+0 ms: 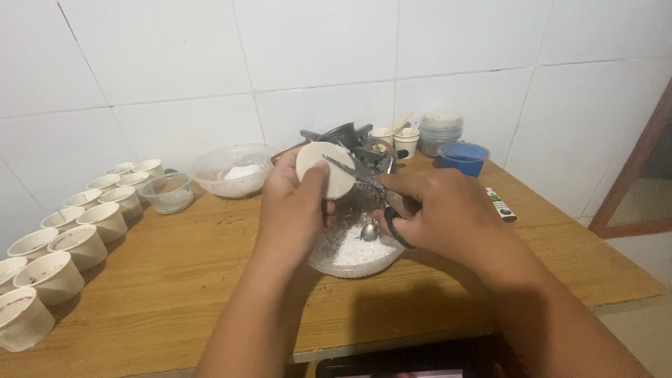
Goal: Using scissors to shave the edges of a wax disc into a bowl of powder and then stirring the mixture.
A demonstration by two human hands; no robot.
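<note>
The left hand (297, 203) holds a white disc (325, 170) upright above a clear bowl (353, 262) of white powder on the wooden counter (189, 280) — fingers (318, 183) pinching its rim, thumb on the face. The right hand (444, 213), fingers curled shut through the handles, holds scissors (364, 178) whose blades touch the disc's edge just right of the left thumb. The disc looks light, stiff and probably crumbly — best held by the rim, gently; rows of white cups (84, 238) stand well left of both hands.
</note>
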